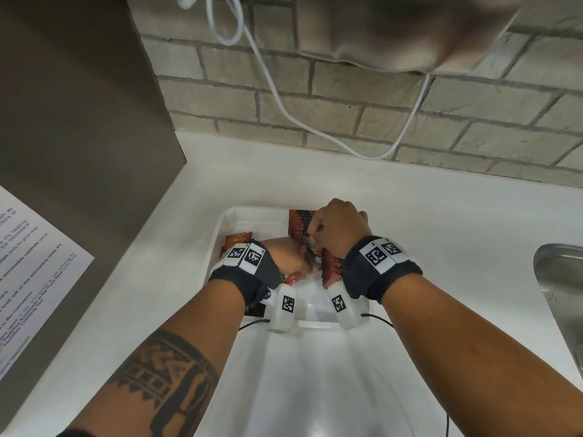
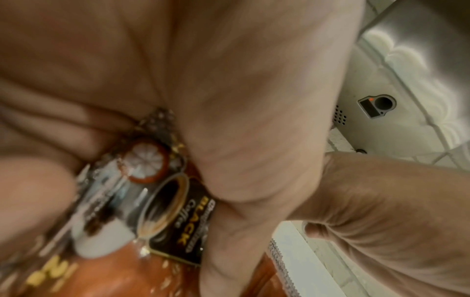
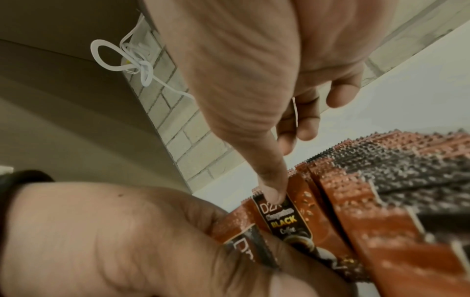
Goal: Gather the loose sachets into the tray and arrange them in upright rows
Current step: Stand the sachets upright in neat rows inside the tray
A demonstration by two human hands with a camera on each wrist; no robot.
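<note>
a printed paper sheet (image 1: 34,263) lies at the far left of the white surface (image 1: 441,216). next, inside the white tray (image 1: 227,222), a loose sachet (image 1: 238,238) lies flat near the far-left corner. the left hand (image 1: 284,257) reaches into the tray, its fingers (image 2: 38,193) curled round a few coffee sachets (image 2: 162,211). to the right, the right hand (image 1: 339,225) pinches the top edge of one black-label sachet (image 3: 284,219) at the front of an upright row of sachets (image 3: 381,191) standing along the tray's right side. a steel sink (image 1: 561,279) sits at the far right.
</note>
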